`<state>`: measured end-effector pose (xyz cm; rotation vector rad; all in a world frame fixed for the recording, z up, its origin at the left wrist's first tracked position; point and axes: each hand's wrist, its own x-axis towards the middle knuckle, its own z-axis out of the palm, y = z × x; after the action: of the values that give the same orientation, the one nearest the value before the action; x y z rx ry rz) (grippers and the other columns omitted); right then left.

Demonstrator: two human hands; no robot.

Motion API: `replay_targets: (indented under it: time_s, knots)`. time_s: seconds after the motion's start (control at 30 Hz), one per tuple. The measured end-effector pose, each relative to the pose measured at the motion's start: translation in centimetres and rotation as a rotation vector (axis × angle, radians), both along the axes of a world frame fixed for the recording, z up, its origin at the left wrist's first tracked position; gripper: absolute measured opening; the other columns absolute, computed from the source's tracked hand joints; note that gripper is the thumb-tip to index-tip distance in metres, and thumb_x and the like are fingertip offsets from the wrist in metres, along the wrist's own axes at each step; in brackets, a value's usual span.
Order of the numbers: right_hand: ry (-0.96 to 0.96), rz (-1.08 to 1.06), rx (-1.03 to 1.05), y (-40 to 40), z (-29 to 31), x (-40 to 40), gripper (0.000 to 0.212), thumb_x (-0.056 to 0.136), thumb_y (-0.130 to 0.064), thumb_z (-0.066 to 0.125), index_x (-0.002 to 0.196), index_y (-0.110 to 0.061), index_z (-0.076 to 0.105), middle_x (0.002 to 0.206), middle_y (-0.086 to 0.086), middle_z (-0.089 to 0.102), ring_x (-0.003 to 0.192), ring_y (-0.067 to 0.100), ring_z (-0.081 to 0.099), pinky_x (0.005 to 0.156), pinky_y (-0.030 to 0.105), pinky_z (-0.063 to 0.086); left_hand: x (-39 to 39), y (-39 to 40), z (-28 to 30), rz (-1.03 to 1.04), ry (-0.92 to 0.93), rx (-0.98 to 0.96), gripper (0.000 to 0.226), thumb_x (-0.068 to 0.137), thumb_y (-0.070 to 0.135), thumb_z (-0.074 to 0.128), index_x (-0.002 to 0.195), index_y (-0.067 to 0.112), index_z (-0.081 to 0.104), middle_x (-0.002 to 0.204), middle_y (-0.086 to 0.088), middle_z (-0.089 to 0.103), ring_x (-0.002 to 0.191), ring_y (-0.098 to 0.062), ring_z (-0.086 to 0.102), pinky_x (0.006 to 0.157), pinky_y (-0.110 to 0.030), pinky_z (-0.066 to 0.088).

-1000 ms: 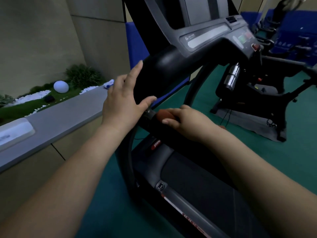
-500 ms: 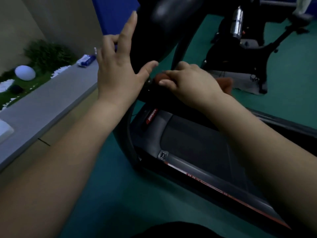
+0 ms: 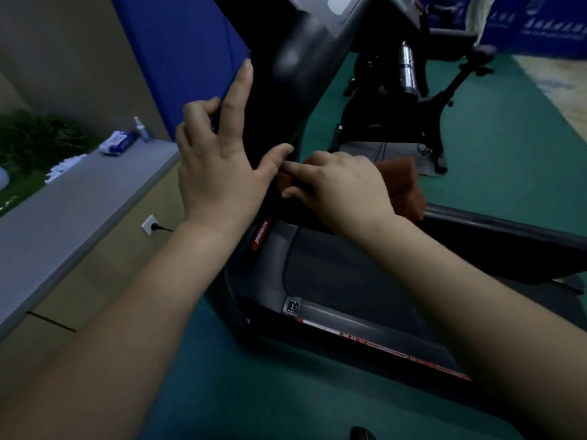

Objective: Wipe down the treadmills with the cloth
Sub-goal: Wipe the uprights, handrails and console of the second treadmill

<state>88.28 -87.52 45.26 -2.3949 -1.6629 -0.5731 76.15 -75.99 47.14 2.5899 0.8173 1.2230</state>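
The cloth (image 3: 403,182) is pinched under the right hand (image 3: 336,188) against the treadmill (image 3: 301,74) upright; the left hand (image 3: 219,160) is braced there, fingers spread. Coverage could be lost if the cloth bunches

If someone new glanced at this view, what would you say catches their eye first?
Most likely the two hands meeting at the middle of the frame: the left hand rests against the black treadmill upright, while the right hand presses a rust-brown cloth onto the frame beside it. Next comes the red Johnson label just below the hands, at the head of the belt.
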Motion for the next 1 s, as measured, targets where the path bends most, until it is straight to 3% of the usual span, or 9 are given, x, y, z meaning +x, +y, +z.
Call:
replay_targets:
  time_s: [0.1,0.23,0.4,0.57,0.7,1.0]
  knots:
    - [-0.074,0.008,0.083,-3.1,-0.9,0.4,0.046,0.085,-0.054,0.050,0.129,-0.042,0.055,0.102,-0.005,0.065,0.084,0.026,0.061,0.065,0.033,0.040,-0.1,0.1,-0.1,-0.015,0.009,0.014,0.084,0.080,0.055,0.059,0.149,0.036,0.016,0.123,-0.014,0.040,0.111,-0.030,0.043,0.080,-0.034,0.041]
    - [-0.167,-0.052,0.211,-7.8,-2.5,0.7,0.041,0.088,-0.046,0.056,0.128,-0.041,0.058,0.112,-0.006,0.066,0.090,0.024,0.062,0.070,0.034,0.041,0.1,-0.2,-0.2,0.003,0.011,0.010,0.084,0.081,0.053,0.060,0.149,0.037,0.015,0.127,-0.014,0.039,0.114,-0.030,0.041,0.082,-0.038,0.045]
    - [-0.139,-0.075,0.203,-2.9,-2.2,-0.4,0.042,0.086,-0.053,0.051,0.124,-0.039,0.060,0.104,-0.007,0.067,0.084,0.023,0.062,0.067,0.033,0.040,-0.1,-0.7,-0.7,-0.023,0.009,-0.020,0.087,0.083,0.039,0.065,0.151,0.036,0.010,0.141,-0.014,0.033,0.125,-0.033,0.035,0.098,-0.042,0.040]
    - [-0.240,-0.028,0.259,-5.6,-3.1,0.0,0.037,0.092,-0.041,0.055,0.129,-0.039,0.057,0.114,-0.006,0.065,0.091,0.024,0.061,0.071,0.035,0.041,-1.3,0.0,-1.8,-0.104,0.019,-0.030,0.088,0.085,0.025,0.068,0.150,0.034,0.010,0.154,-0.010,0.020,0.138,-0.028,0.025,0.103,-0.028,0.025]
    - [-0.352,-0.083,0.332,-9.3,-4.7,0.5,0.036,0.096,-0.027,0.056,0.130,-0.036,0.057,0.123,-0.004,0.063,0.102,0.022,0.061,0.077,0.035,0.039,-1.4,-0.1,-2.1,-0.145,0.003,-0.074,0.088,0.086,0.023,0.068,0.151,0.033,0.009,0.158,-0.012,0.012,0.143,-0.027,0.017,0.106,-0.025,0.018]
    - [-0.414,0.023,0.324,-3.4,-5.1,-0.8,0.038,0.093,-0.025,0.060,0.128,-0.040,0.057,0.125,-0.003,0.063,0.105,0.024,0.061,0.078,0.037,0.038,-1.4,-0.7,-2.3,-0.154,-0.020,-0.075,0.086,0.087,0.019,0.065,0.151,0.031,0.008,0.159,-0.010,0.009,0.145,-0.024,0.014,0.108,-0.019,0.013]
